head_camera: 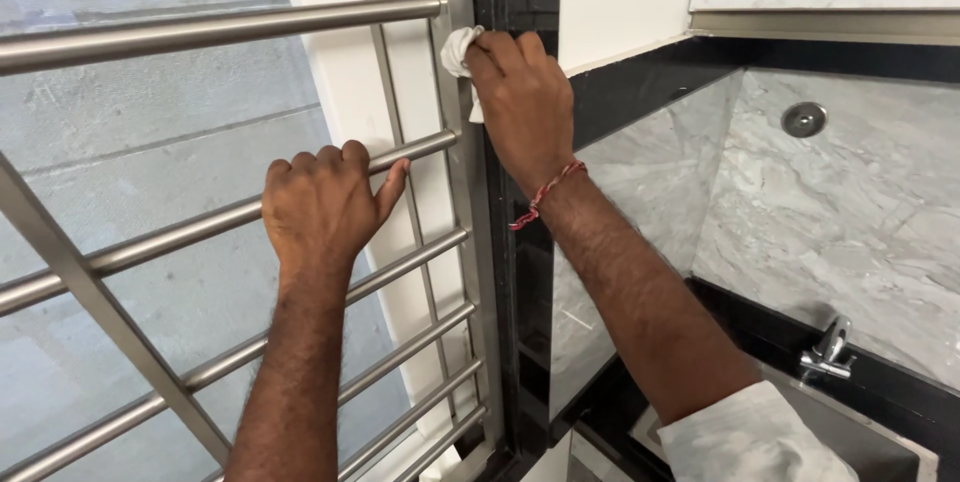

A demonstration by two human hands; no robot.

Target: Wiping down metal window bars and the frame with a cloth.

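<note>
The left hand [322,204] has its fingers curled over a steel rail [180,232] of the window grille, thumb stretched along the bar. At two o'clock from it, the right hand [522,102] clenches a white cloth [458,50], pressing it against the grille's upright post [462,192] beside the black window frame [515,272]; most of the cloth is hidden under the fingers. A red thread bracelet [545,194] circles that wrist. At four o'clock, a steel sink [860,437] under a tap [828,350] is cut off by the edge and a white sleeve [745,437]; its contents cannot be seen.

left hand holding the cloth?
No. The left hand grips a steel railing bar; the white cloth is pressed to the black frame by the right hand.
</note>
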